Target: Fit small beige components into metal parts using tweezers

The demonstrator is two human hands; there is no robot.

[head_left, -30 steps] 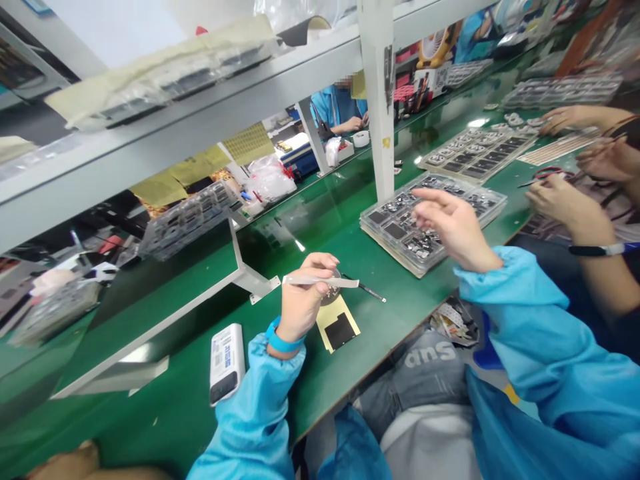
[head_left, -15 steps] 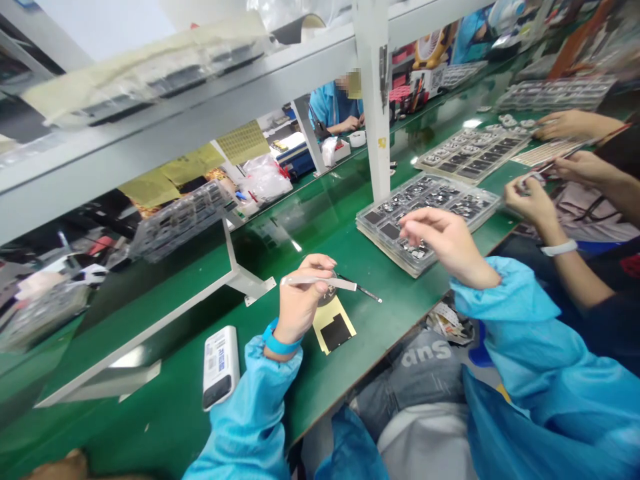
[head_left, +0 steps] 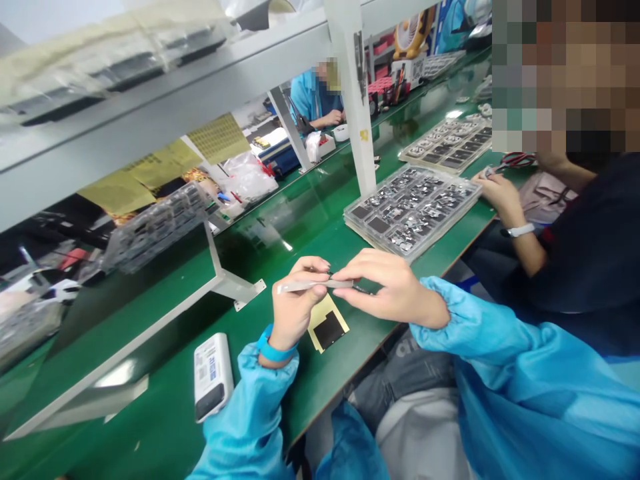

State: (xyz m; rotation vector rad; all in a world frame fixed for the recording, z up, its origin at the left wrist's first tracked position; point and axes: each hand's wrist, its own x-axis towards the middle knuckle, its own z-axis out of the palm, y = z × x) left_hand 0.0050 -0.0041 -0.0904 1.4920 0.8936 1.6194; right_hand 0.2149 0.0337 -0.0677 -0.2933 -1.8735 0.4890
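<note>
Between my two hands is a thin, pale, flat part (head_left: 293, 287), seen nearly edge-on, with a dark narrow tail at its right end. My left hand (head_left: 293, 310) pinches its left side between thumb and fingers. At the right end, the thumb and fingers of my right hand (head_left: 393, 290) close on the same part; the fingers hide the exact contact. Just below on the green bench (head_left: 280, 250) lies a yellow sheet (head_left: 319, 309) bearing a black cut-out piece (head_left: 330, 331).
A clear compartment tray (head_left: 411, 253) of small metal parts sits beyond my right hand, with another parts tray (head_left: 453, 163) behind. A white device (head_left: 210, 367) lies left of my forearm. A shelf post (head_left: 357, 113) rises ahead. A co-worker's hand (head_left: 503, 193) works at right.
My right hand has come left from over the parts tray to the pale part and now grips its right end. My left hand keeps its hold. The co-worker at right leans further into view.
</note>
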